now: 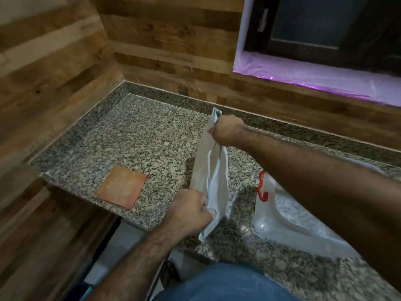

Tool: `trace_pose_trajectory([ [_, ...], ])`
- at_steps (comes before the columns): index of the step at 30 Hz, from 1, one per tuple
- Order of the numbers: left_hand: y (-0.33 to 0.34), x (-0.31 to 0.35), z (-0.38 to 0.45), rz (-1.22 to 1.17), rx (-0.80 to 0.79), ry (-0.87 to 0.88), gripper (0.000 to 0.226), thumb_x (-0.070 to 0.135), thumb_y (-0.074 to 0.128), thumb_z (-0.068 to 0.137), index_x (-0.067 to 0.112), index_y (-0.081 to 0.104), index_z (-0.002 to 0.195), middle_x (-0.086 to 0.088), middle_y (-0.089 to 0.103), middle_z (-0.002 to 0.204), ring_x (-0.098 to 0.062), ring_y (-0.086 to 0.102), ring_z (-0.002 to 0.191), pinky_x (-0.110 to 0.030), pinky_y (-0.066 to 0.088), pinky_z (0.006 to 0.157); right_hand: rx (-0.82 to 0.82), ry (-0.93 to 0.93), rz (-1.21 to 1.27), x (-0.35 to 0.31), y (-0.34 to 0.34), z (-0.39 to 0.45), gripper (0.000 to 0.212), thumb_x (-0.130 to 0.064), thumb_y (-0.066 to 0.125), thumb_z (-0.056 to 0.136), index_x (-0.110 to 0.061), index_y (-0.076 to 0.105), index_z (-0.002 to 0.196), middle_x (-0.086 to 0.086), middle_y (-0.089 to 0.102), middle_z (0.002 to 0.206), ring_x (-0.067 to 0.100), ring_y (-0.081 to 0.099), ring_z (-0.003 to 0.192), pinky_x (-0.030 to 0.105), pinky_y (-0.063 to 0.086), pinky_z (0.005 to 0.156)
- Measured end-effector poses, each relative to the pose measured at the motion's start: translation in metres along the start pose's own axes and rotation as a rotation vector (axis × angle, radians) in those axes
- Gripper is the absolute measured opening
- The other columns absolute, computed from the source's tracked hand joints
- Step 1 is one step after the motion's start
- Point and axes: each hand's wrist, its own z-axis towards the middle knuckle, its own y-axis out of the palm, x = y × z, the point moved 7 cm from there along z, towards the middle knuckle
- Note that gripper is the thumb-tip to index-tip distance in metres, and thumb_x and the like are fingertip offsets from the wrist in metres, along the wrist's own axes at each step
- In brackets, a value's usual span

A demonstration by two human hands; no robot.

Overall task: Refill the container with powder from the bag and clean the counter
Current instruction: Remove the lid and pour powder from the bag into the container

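A white powder bag (211,177) stands on the speckled granite counter (152,135) with its long top edge running away from me. My left hand (191,210) pinches the near end of that top edge. My right hand (226,132) grips the far end, and the mouth between them gapes a little. A clear plastic container (280,216) with a red clasp (262,185) lies to the right of the bag, partly hidden under my right forearm. An orange cloth (121,186) lies flat on the counter to the left.
Wood-panelled walls close the counter at the back and on the left. A window with a pink-lined sill (314,77) sits at the upper right. The counter's front edge runs just below the cloth, with a gap down to the floor beneath.
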Motion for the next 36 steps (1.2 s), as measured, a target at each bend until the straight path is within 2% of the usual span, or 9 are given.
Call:
trace_pose_trajectory([
  [5,0.000,0.002,-0.010,-0.003,0.048,0.076,0.044,0.043,0.067,0.074,0.008,0.045,0.058,0.002,0.041,0.047,-0.017,0.040,0.043,-0.028,0.036,0.042,0.157,-0.116,-0.037,-0.029,-0.054,-0.042,0.051,-0.051,0.050,0.109,-0.009,0.073,0.091,0.005,0.066,0.083,0.026,0.069,0.082,0.034,0.056,0.071],
  [10,-0.035,0.028,-0.024,-0.336,0.168,0.175,0.051,0.063,0.069,0.080,0.018,0.059,0.060,0.005,0.056,0.051,-0.006,0.047,0.047,-0.030,0.041,0.046,0.378,-0.212,0.007,-0.041,-0.131,-0.078,0.056,-0.054,0.050,0.108,-0.016,0.052,0.066,-0.003,0.052,0.065,0.013,0.050,0.059,0.030,0.039,0.063],
  [12,-0.072,0.037,-0.022,-0.419,0.342,0.206,0.052,0.066,0.068,0.084,0.018,0.066,0.065,0.004,0.062,0.056,-0.011,0.055,0.052,-0.029,0.044,0.051,0.442,-0.235,0.039,-0.043,-0.166,-0.093,0.053,-0.054,0.052,0.108,-0.016,0.058,0.072,-0.003,0.052,0.066,0.011,0.048,0.059,0.030,0.035,0.055],
  [17,-0.178,0.031,0.020,-0.564,0.719,0.035,0.031,0.056,0.067,0.098,0.026,0.070,0.089,0.011,0.069,0.073,-0.009,0.062,0.065,-0.031,0.051,0.058,0.597,-0.280,0.204,-0.041,-0.238,-0.120,0.042,-0.057,0.054,0.106,-0.022,0.073,0.093,-0.003,0.068,0.080,0.012,0.069,0.071,0.032,0.062,0.067],
  [23,-0.233,0.028,0.111,-0.964,0.472,-0.212,0.076,0.090,0.046,0.089,0.019,0.064,0.106,-0.002,0.064,0.097,-0.025,0.051,0.078,-0.033,0.037,0.062,0.867,-0.398,0.118,-0.053,-0.290,-0.162,0.041,-0.052,0.053,0.109,-0.021,0.063,0.083,0.000,0.065,0.076,0.015,0.063,0.066,0.029,0.053,0.065],
  [26,-0.240,0.048,0.122,-0.995,0.258,-0.209,0.076,0.095,0.045,0.085,0.022,0.063,0.075,0.001,0.049,0.063,-0.015,0.035,0.049,-0.025,0.024,0.050,0.925,-0.449,0.127,-0.047,-0.303,-0.170,0.043,-0.049,0.054,0.109,-0.019,0.063,0.079,0.001,0.063,0.073,0.016,0.061,0.064,0.028,0.050,0.065],
  [29,-0.242,0.064,0.129,-1.007,0.141,-0.115,0.062,0.074,0.054,0.094,0.022,0.057,0.060,0.002,0.042,0.047,-0.014,0.029,0.034,-0.016,0.020,0.043,0.994,-0.548,0.096,-0.035,-0.307,-0.177,0.048,-0.046,0.056,0.109,-0.014,0.066,0.075,0.004,0.066,0.070,0.018,0.061,0.060,0.034,0.056,0.063],
  [33,-0.240,0.077,0.122,-1.017,0.065,-0.021,0.016,0.015,0.049,0.094,0.017,0.058,0.081,0.001,0.035,0.046,-0.011,0.022,0.030,-0.015,0.020,0.045,1.041,-0.580,0.100,-0.021,-0.302,-0.184,0.047,-0.047,0.057,0.107,-0.017,0.063,0.072,-0.001,0.064,0.068,0.014,0.058,0.056,0.029,0.054,0.062],
  [36,-0.238,0.076,0.118,-1.012,0.075,-0.005,0.039,-0.013,0.034,0.088,0.006,0.068,0.089,0.000,0.033,0.049,-0.007,0.023,0.028,-0.012,0.024,0.038,1.005,-0.537,0.175,-0.003,-0.299,-0.189,0.042,-0.048,0.057,0.107,-0.021,0.063,0.075,-0.002,0.067,0.074,0.012,0.062,0.061,0.033,0.061,0.071],
])
